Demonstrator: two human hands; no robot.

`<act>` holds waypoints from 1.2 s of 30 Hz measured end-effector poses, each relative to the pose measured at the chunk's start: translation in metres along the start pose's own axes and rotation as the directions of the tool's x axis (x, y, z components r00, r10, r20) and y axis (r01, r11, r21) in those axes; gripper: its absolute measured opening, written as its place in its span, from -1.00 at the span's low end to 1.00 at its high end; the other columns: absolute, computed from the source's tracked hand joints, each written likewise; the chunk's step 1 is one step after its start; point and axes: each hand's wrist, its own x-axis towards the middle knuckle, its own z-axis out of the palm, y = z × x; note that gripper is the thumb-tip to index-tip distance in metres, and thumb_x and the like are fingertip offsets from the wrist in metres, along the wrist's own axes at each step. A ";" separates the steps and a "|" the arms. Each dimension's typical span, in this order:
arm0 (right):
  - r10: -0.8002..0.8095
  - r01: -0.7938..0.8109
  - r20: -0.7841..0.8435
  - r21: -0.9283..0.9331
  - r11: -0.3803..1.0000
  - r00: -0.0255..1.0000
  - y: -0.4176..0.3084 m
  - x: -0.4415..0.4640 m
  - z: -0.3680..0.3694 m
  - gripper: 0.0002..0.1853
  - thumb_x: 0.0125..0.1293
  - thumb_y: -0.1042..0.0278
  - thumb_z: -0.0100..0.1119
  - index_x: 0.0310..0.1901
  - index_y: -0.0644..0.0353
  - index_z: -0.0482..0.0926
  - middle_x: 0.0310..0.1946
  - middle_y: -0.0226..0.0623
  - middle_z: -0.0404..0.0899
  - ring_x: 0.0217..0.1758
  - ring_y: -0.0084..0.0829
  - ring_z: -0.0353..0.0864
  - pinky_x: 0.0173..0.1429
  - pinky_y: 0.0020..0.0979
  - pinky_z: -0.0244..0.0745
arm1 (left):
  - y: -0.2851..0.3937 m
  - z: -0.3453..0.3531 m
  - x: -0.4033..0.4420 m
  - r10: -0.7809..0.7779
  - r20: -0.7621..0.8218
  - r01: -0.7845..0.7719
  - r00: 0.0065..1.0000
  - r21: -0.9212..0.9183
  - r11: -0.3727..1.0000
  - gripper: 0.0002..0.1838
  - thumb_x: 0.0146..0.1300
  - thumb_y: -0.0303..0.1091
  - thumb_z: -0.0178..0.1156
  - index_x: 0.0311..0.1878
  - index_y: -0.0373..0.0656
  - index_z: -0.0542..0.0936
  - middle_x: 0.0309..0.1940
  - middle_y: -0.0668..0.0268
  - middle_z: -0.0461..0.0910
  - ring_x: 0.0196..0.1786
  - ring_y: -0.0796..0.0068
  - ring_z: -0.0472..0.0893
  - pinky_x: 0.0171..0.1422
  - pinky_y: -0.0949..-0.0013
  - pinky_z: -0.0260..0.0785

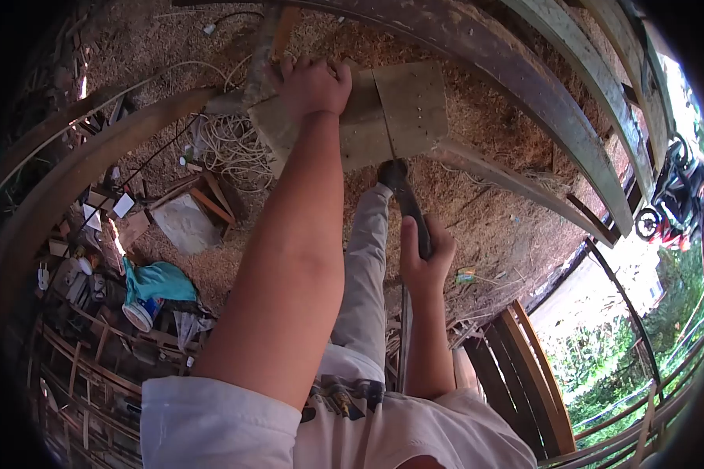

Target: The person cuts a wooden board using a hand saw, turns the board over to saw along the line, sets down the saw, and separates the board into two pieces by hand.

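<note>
A worn wooden board (414,105) lies across a wooden support in front of me, with a dark straight line running across it. My left hand (314,87) rests on the board's left part, fingers apart and bent toward the far edge. My right hand (429,254) is closed around the near end of a long dark tool that looks like a handsaw (408,205). The tool's far end meets the board's near edge, in line with the dark line. My fingers hide part of its handle.
Curved timber beams (524,94) arch across the upper right, and another beam (125,129) stands at left. Coiled cord (235,148), a white bucket (141,313) and a teal cloth (160,281) lie at left. Shavings cover the ground. A motorbike (673,203) stands outside at right.
</note>
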 end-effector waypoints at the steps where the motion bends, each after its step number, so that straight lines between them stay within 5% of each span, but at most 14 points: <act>1: -0.057 0.057 0.006 -0.011 0.998 0.998 0.000 0.007 0.002 -0.57 0.48 0.23 0.32 -0.50 0.25 0.42 -0.68 -0.23 0.34 -0.61 -0.48 0.35 -0.46 -0.31 0.28 | 0.002 -0.002 0.006 0.007 -0.033 -0.007 0.999 0.006 1.000 -0.50 0.39 0.05 -0.01 -0.12 0.02 0.87 -0.01 0.36 0.79 0.32 0.17 0.55 0.75 -0.32 -0.08; 8: 0.034 -0.030 -0.042 0.093 0.995 0.999 0.015 0.034 0.037 -0.59 0.48 0.20 0.32 -0.48 0.26 0.49 -0.69 -0.22 0.37 -0.62 -0.51 0.36 -0.48 -0.32 0.28 | 0.000 0.000 0.001 0.008 0.011 -0.008 1.000 -0.012 1.000 -0.52 0.37 0.02 -0.01 -0.20 0.00 0.86 -0.07 0.31 0.81 0.32 0.13 0.55 0.78 -0.32 -0.14; 10: -0.036 0.045 -0.080 0.112 0.993 0.996 0.010 0.014 0.019 -0.64 0.47 0.19 0.33 -0.42 0.28 0.57 -0.69 -0.22 0.42 -0.61 -0.52 0.39 -0.48 -0.32 0.29 | 0.000 0.005 0.005 0.015 -0.115 -0.016 0.993 -0.006 1.000 -0.54 0.36 0.04 0.00 -0.25 0.02 0.84 -0.07 0.37 0.80 0.29 0.17 0.57 0.75 -0.30 -0.07; 14: -0.091 0.095 -0.117 0.029 0.995 0.989 0.023 0.054 0.041 -0.67 0.48 0.20 0.34 -0.37 0.29 0.62 -0.66 -0.25 0.51 -0.60 -0.54 0.43 -0.47 -0.35 0.34 | 0.000 0.000 0.006 0.001 -0.045 0.000 0.999 0.021 1.000 -0.54 0.36 0.04 0.01 -0.30 0.02 0.83 -0.11 0.37 0.80 0.30 0.16 0.57 0.75 -0.30 -0.07; 18: 0.100 -0.099 -0.002 0.158 0.982 0.995 0.000 0.061 0.047 -0.67 0.49 0.23 0.32 -0.38 0.31 0.61 -0.66 -0.24 0.52 -0.58 -0.56 0.44 -0.44 -0.36 0.36 | -0.001 0.005 0.007 -0.001 -0.067 0.000 0.998 -0.008 1.000 -0.56 0.35 0.04 0.03 -0.34 0.02 0.81 -0.13 0.37 0.80 0.32 0.14 0.56 0.74 -0.32 -0.06; 22: -0.018 0.021 -0.034 0.100 0.995 0.999 0.012 0.021 0.021 -0.66 0.49 0.25 0.32 -0.40 0.31 0.57 -0.68 -0.27 0.47 -0.57 -0.59 0.37 -0.44 -0.38 0.32 | -0.001 0.005 0.003 0.002 -0.089 -0.003 0.996 -0.015 1.000 -0.57 0.34 0.03 0.04 -0.37 0.01 0.80 -0.14 0.36 0.80 0.30 0.11 0.58 0.74 -0.33 -0.06; 26: 0.073 -0.069 -0.013 0.196 0.978 0.997 0.013 0.081 0.065 -0.64 0.49 0.20 0.33 -0.37 0.33 0.58 -0.68 -0.25 0.44 -0.58 -0.58 0.34 -0.44 -0.38 0.29 | 0.003 -0.001 0.000 -0.001 -0.079 -0.001 0.997 -0.028 1.000 -0.57 0.34 0.02 0.04 -0.34 -0.01 0.81 -0.11 0.34 0.80 0.30 0.11 0.58 0.75 -0.33 -0.06; 31: -0.037 0.040 -0.069 0.039 0.998 0.997 0.021 0.037 0.032 -0.60 0.48 0.18 0.34 -0.42 0.32 0.54 -0.69 -0.29 0.42 -0.59 -0.59 0.32 -0.45 -0.36 0.27 | 0.003 -0.001 0.004 -0.005 -0.105 0.000 0.994 -0.052 0.999 -0.56 0.32 0.01 0.05 -0.26 -0.02 0.84 -0.10 0.27 0.79 0.29 0.12 0.58 0.74 -0.33 -0.02; 36: 0.054 -0.050 -0.020 0.161 0.986 0.998 0.023 0.086 0.069 -0.58 0.49 0.14 0.33 -0.45 0.28 0.53 -0.69 -0.23 0.40 -0.62 -0.50 0.35 -0.44 -0.33 0.32 | 0.003 -0.002 0.010 -0.002 -0.069 0.000 0.998 -0.034 0.999 -0.56 0.32 0.03 0.06 -0.23 0.00 0.86 -0.08 0.29 0.79 0.29 0.13 0.58 0.74 -0.34 -0.04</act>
